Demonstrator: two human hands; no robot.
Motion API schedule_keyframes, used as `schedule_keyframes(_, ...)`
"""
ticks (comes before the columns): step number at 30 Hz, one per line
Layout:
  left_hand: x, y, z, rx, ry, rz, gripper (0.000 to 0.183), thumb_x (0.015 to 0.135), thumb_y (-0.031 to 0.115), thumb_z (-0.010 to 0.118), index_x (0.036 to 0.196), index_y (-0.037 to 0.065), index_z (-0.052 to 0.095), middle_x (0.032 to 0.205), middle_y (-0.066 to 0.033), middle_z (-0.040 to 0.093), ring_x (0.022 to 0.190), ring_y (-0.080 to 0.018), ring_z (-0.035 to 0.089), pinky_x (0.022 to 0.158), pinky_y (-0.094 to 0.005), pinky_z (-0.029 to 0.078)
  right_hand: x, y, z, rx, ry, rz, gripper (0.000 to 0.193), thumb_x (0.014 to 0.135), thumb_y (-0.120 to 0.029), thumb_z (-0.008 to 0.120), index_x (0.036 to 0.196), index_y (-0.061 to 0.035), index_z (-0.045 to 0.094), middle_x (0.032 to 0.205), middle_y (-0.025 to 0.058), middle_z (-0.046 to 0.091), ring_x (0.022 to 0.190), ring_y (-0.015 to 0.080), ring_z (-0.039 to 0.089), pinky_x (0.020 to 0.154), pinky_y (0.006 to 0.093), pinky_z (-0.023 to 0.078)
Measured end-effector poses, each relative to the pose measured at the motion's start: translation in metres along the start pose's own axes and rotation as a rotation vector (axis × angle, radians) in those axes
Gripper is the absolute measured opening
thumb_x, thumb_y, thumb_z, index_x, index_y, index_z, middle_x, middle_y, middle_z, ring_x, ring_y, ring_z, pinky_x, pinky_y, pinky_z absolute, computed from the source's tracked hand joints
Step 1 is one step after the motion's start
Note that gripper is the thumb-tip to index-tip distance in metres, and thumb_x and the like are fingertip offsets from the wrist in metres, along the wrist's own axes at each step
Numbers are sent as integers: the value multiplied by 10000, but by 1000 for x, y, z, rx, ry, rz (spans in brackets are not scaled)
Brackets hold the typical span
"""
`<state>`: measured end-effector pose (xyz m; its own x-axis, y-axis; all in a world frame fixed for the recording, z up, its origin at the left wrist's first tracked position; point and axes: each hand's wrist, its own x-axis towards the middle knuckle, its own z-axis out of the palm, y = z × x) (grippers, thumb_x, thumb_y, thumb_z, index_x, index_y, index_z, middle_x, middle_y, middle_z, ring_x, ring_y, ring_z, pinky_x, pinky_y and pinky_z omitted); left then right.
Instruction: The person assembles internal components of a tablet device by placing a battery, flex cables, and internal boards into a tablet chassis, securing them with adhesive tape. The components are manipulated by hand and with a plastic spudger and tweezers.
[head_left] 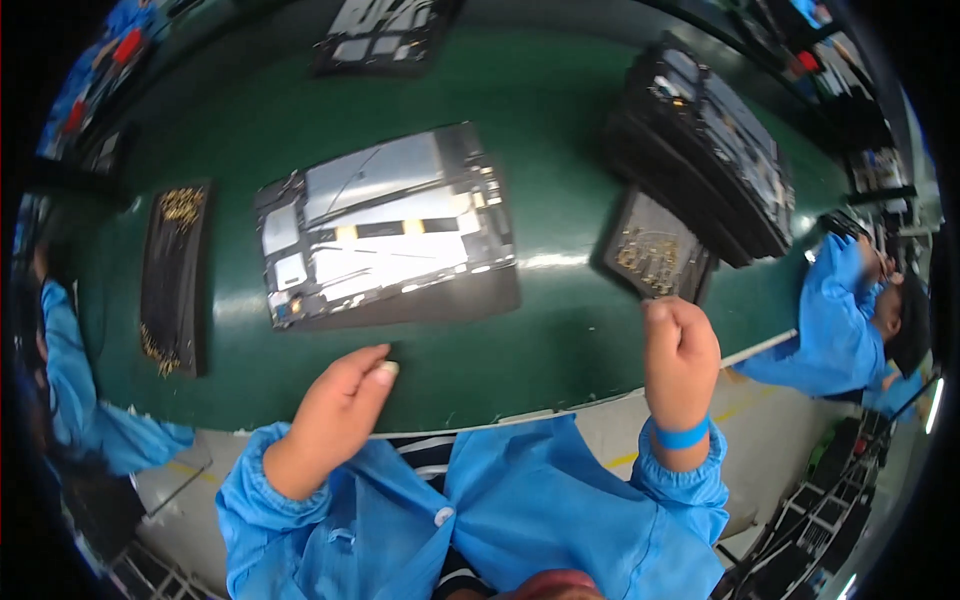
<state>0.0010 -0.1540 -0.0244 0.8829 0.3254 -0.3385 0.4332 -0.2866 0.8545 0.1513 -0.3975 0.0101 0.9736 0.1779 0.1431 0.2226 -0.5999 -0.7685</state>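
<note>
Right hand: your right hand (683, 350) is at the near edge of the dark tray (697, 268), thumb and forefinger drawn in to a pinch.
Left hand: your left hand (345, 400) is well apart from the right, fingers curled, just nearer you than the open panel (385, 180).
Pinch: the blur and small scale keep me from telling whether either hand's tips meet or hold anything.
Gold pieces: the small gold-coloured pieces (650, 250) lie loose and crossed on the tray; if you pick by feel, one could drag its neighbours out or flick onto the table (560, 385).
Stack: the pile of dark panels (700, 160) overlaps the tray in view and leans, its layers uneven; a knock from your knuckles or cuff could slide the upper ones down over the pieces.
Open panel: it lies tilted to you on a dark pad (420, 306), inner parts bare; a sleeve swept across could catch a strip or turn the panel on its pad.
Wristband: the blue wristband (683, 436) sits by your loose cuff, and either could snag the tray's rim.
Table edge: it runs close under both your wrists, so a dropped piece could roll to the floor.
</note>
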Motion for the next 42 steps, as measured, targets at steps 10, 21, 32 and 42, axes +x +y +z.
schedule_keyframes(10, -1, 12, 7, 307, 165, 745, 323, 633, -22, 610, 942, 3, 517, 798, -120, 546, 762, -290, 532, 667, -352, 454, -6, -47, 89, 642, -1160, 31, 118, 764, -146, 547, 784, -33, 572, 703, 94, 575, 637, 175, 557, 567, 267, 438)
schedule_keyframes(21, 71, 18, 24, 678, 254, 496, 208, 654, 55, 598, 860, 67, 580, 812, -66, 532, 873, -258, 481, 772, -357, 362, 33, -45, 120, 1073, -349, 498, 281, 849, -224, 451, 1022, -3, 444, 764, 79, 544, 597, 109, 474, 479, 222, 402)
schedule_keyframes(32, 72, 22, 26, 724, 258, 487, 183, 668, 67, 592, 851, 73, 588, 800, -63, 545, 848, -254, 496, 739, -348, 371, 25, -15, 143, 687, -112, -226, 264, 871, -191, 399, 1046, 6, 390, 845, 103, 577, 716, 124, 501, 674, 260, 416)
schedule_keyframes(42, 72, 26, 25, 766, 259, 469, 159, 680, 78, 587, 839, 68, 596, 799, -81, 561, 834, -272, 512, 740, -359, 386, 26, -17, 145, 635, -142, -289, 244, 859, -196, 434, 1018, -12, 414, 818, 98, 585, 654, 134, 526, 619, 258, 433)
